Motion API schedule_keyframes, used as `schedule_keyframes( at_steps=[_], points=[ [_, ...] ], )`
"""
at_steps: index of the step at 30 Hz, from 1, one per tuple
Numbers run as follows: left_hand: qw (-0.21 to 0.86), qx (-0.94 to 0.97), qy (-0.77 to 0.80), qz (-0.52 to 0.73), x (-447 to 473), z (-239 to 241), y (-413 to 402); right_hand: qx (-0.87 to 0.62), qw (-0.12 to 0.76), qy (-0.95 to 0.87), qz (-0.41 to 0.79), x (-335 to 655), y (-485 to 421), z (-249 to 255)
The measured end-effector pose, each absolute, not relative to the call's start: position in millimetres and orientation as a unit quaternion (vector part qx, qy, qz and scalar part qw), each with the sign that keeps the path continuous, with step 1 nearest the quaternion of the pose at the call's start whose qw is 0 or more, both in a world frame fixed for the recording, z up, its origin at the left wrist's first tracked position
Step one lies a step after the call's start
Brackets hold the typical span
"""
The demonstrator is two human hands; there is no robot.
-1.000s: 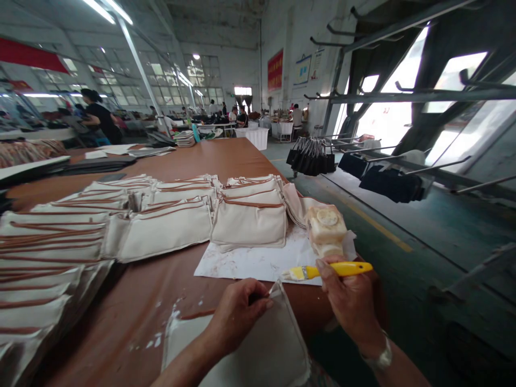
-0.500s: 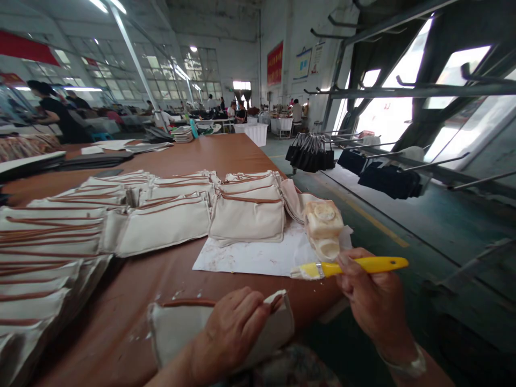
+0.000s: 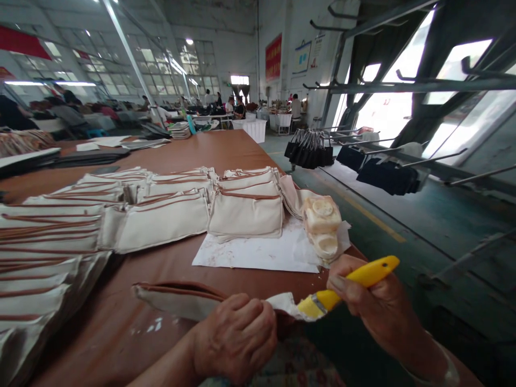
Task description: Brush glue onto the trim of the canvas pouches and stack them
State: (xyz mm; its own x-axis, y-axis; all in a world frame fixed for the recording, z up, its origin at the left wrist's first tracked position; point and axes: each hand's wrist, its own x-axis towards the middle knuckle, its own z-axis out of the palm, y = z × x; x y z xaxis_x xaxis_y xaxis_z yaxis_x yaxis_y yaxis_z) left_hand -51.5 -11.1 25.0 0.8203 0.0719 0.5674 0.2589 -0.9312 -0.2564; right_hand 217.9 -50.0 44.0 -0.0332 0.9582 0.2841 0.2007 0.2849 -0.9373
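Note:
My left hand (image 3: 239,336) is closed around a cream bag piece (image 3: 177,301) with brown edging, near the table's front edge. The piece's brown-edged opening gapes a little on the left. In my right hand (image 3: 371,301) is a yellow-handled paintbrush (image 3: 368,274), held by its handle. Its bristles, coated in pale paste, touch the right end of the bag piece. Just beyond that hand, a paste-crusted container (image 3: 322,217) sits on white paper (image 3: 258,255). My left fingertips are hidden behind the piece.
Rows of cream bag pieces (image 3: 161,220) stand across the brown table (image 3: 237,148). Dark flat sheets (image 3: 92,158) lie at the far left. To the right, past the table edge, a metal rack (image 3: 423,86) holds dark bags (image 3: 308,150). Several people work in the background.
The brush has moved down and left from beside the white paper onto the bag piece, its handle now tilted up. My left hand has turned the piece, and its opening has spread.

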Motion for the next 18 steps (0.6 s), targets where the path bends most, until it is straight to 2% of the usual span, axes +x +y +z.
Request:
schedule_keyframes(
  at_steps=[4, 9, 14, 18],
  points=[
    [0.164, -0.939, -0.098, -0.285, -51, 24, -10, -0.463, 0.573, -0.59, 0.331, 219, -48, 44],
    [0.18, -0.94, -0.115, -0.266, -54, 22, -8, -0.455, 0.489, -0.656, 0.352, 210, -47, 45],
    [0.177, -0.936, -0.121, -0.279, -54, 19, -7, -0.496, 0.559, -0.595, 0.294, 205, -43, 40],
    [0.162, -0.932, -0.185, -0.265, -57, 14, -4, -0.496, 0.489, -0.639, 0.326, 205, -41, 25]
  ],
)
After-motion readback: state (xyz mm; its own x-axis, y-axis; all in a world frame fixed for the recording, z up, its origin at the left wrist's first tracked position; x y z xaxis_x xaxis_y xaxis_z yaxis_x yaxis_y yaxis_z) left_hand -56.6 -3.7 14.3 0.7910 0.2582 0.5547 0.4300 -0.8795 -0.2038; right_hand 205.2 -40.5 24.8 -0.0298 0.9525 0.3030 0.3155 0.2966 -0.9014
